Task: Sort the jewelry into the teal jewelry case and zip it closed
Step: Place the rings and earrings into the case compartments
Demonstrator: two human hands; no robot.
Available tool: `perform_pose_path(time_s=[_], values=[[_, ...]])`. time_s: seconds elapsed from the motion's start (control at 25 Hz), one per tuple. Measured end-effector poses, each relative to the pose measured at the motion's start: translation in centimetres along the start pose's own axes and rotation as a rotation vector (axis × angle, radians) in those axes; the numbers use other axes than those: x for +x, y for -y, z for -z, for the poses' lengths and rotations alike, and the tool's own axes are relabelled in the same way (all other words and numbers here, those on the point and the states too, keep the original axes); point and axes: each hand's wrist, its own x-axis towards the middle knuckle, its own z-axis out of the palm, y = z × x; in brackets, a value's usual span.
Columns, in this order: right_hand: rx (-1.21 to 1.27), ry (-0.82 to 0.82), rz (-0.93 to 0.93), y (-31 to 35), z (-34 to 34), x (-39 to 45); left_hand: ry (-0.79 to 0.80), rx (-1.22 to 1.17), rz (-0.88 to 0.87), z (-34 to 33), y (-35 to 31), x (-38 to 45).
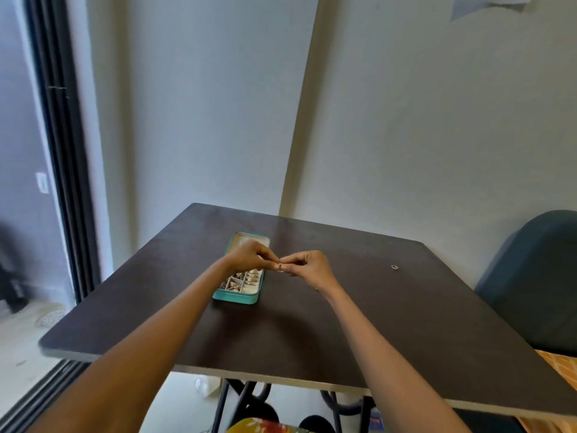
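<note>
A teal jewelry case, a long rectangular box with rounded corners and a pale cream lining, lies open on the dark brown, matte, square-cornered surface, its lid folded back flat toward the wall; the near half is split by cream dividers into small compartments, and several of them hold small metallic pieces of jewelry, too small and crowded to count or name singly. Two bare hands meet just right of the case, above the surface: the left hand reaches over the case with its fingers curled, and the right hand faces it with thumb and forefinger pressed together; both sets of fingertips pinch one small gold-toned ring held between them in the air. A second ring, a thin silvery round band, lies alone on the surface well apart to the right. One dark blue-grey upholstered chair back with a rounded top stands at the right edge of the surface, and black curved metal legs show beneath the thin pale-edged tabletop. Smooth pale walls rise behind, with a dark door frame at left
</note>
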Motion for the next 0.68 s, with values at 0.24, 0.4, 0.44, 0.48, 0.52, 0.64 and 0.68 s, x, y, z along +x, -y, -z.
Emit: perform_pose_path(time_s=[0.24,0.4,0.44,0.48,0.52,0.64,0.68], values=[[0.037,-0.094,0.005,-0.3,-5.9,-0.2,-0.044,0.457,0.087,2.7,1.7,-2.7],[0.01,-0.146,-0.012,-1.1,-6.9,-0.6,-0.019,0.669,0.066,1.5,2.1,-2.8],[0.006,-0.175,-0.021,-1.1,-6.6,-0.6,-0.037,0.707,0.055,1.4,2.1,-2.7],[0.006,-0.198,-0.03,-1.1,-6.3,-0.4,-0.054,0.738,0.046,1.3,2.1,-2.6],[0.013,-0.215,-0.038,-1.1,-5.9,-0.4,-0.071,0.759,0.042,1.1,2.1,-2.5],[0.035,-0.25,-0.038,-1.2,-5.2,-0.2,-0.12,0.789,0.048,0.5,2.3,-2.2],[0.039,-0.256,-0.035,-1.1,-5.1,-0.2,-0.135,0.785,0.051,0.2,2.4,-2.1]])
